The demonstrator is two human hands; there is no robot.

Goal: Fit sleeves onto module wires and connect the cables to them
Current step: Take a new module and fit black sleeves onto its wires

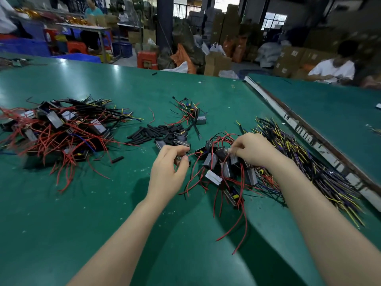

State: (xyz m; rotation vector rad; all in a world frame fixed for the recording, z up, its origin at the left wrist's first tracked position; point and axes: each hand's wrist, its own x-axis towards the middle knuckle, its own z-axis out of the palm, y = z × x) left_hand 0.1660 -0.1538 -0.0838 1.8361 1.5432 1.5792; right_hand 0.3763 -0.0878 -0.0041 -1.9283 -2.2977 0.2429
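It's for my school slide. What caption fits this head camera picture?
Two hands, left hand and right hand, pick at small black boxes with red wires on a green table.

A: From where is the single view taken?

B: From the wearer's head, looking forward and down over a green table [86,213]; both forearms enter from the bottom edge.

A: How near is it?

B: Close. The left hand [167,172] and right hand [253,149] sit just right of frame centre. Wide-angle bending curves the table edges.

A: And beyond?

B: The upper frame takes in the workshop background, blurred. No second view shares the scene.
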